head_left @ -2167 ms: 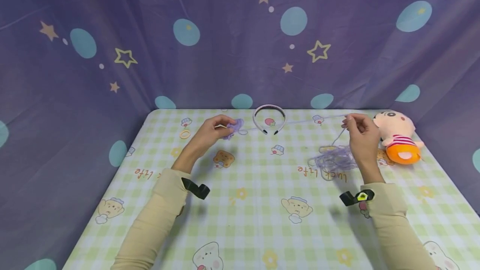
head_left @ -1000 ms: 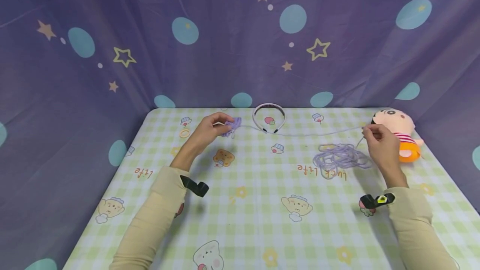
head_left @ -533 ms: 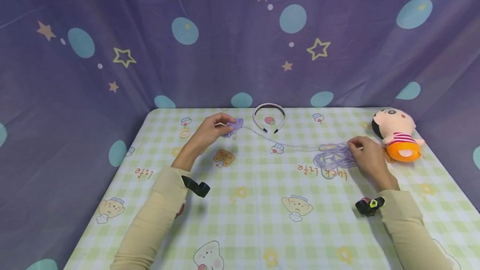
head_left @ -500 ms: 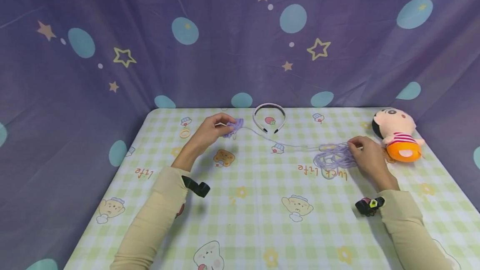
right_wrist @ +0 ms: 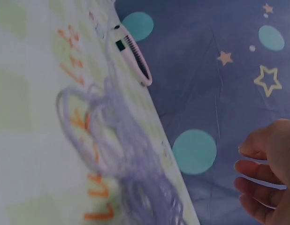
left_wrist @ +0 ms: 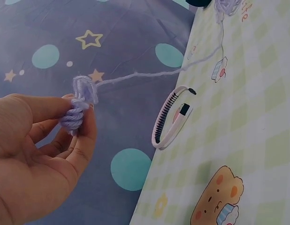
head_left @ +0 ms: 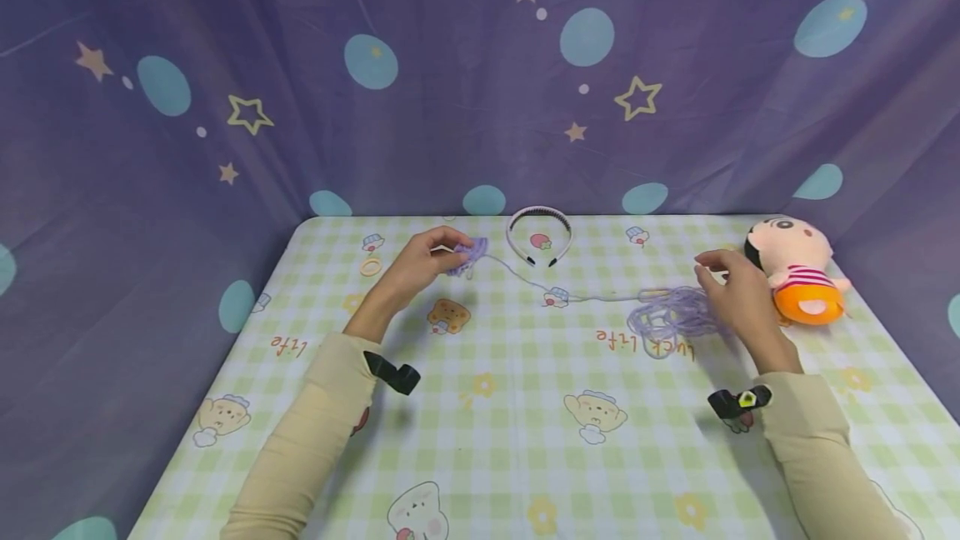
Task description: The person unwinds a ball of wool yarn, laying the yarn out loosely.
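My left hand [head_left: 420, 267] pinches the yarn bundle [left_wrist: 77, 107]; my right hand [head_left: 738, 294], loosely bent and holding nothing, hangs just right of the loose yarn pile [head_left: 670, 315] on the table [head_left: 510, 415], nearer it than my left, a slack strand [left_wrist: 145, 74] running sideways between

A purple yarn bundle [head_left: 471, 252] is pinched by the left hand [head_left: 420, 267]; its slack strand [head_left: 600, 299] (a white headband [head_left: 538, 210] behind it) is led across the tablecloth [head_left: 517, 415] to a tangle [head_left: 667, 319], near which the right hand [head_left: 741, 294] is held.
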The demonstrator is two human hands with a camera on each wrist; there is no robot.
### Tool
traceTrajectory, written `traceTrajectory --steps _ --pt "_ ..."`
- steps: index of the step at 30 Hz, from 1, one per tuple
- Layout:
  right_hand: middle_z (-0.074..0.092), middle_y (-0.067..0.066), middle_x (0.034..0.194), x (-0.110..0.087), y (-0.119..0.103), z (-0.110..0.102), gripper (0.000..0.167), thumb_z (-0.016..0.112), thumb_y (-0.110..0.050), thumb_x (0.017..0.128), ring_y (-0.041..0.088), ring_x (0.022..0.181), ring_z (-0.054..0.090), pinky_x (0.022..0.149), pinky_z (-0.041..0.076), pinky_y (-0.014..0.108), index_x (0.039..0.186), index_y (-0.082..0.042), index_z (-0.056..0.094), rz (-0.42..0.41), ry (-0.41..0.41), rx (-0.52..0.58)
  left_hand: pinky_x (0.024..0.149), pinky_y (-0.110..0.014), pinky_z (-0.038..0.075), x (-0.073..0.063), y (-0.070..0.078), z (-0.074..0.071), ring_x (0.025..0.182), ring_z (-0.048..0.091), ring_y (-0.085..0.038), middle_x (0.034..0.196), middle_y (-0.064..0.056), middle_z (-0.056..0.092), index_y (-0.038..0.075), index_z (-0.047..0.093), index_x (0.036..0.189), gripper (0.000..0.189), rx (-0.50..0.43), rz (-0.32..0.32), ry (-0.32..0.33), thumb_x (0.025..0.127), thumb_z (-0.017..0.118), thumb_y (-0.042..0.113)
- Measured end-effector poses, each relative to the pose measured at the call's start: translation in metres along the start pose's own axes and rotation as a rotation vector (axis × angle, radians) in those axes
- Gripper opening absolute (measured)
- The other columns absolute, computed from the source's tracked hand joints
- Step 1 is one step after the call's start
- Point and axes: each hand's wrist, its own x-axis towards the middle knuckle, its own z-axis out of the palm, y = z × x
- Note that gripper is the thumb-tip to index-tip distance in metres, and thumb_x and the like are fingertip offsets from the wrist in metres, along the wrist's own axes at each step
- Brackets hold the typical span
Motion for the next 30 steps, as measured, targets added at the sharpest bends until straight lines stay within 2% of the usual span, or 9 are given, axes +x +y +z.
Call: traceTrajectory --steps 4,11,18,30 --pt "0.060 0.024 0.111 0.003 -0.011 0.003 0.027 0.056 -0.019 0.096 0.040 0.102 0.057 0.089 0.044 0.057 0.113 0.000 0.063 -0.036 0.019 0.024 0.075 -0.025 0.048 0.000 0.000 0.000 0.089 0.057 -0.016 0.111 -0.007 0.060 0.005 0.063 0.114 0.021 -0.011 0.008 0.003 0.094 0.061 0.010" --pt "0.063 0.023 0.106 0.010 -0.024 0.018 0.020 0.060 -0.011 0.093 0.038 0.096 0.059 0.084 0.047 0.053 0.108 0.002 0.064 -0.145 0.069 0.099 0.077 -0.026 0.049 -0.001 0.001 0.002 0.092 0.058 -0.016 0.113 -0.007 0.060 0.007 0.063 0.114 0.020 -0.012 0.008 0.002 0.094 0.061 0.010" --pt "0.063 0.021 0.106 0.017 -0.037 0.030 0.018 0.061 -0.009 0.092 0.036 0.094 0.061 0.083 0.049 0.051 0.106 0.001 0.065 -0.203 0.086 0.138 0.078 -0.028 0.048 -0.002 0.003 0.001 0.094 0.057 -0.018 0.116 -0.009 0.060 0.007 0.063 0.115 0.021 -0.004 0.001 -0.003 0.094 0.061 0.011" --pt "0.064 0.019 0.109 0.026 -0.068 0.053 0.021 0.063 -0.009 0.092 0.033 0.096 0.062 0.081 0.050 0.048 0.110 0.001 0.063 -0.280 0.035 0.220 0.079 -0.029 0.048 -0.002 0.002 0.002 0.094 0.057 -0.018 0.113 -0.008 0.059 0.006 0.062 0.114 0.021 -0.009 0.003 -0.011 0.094 0.061 0.012"
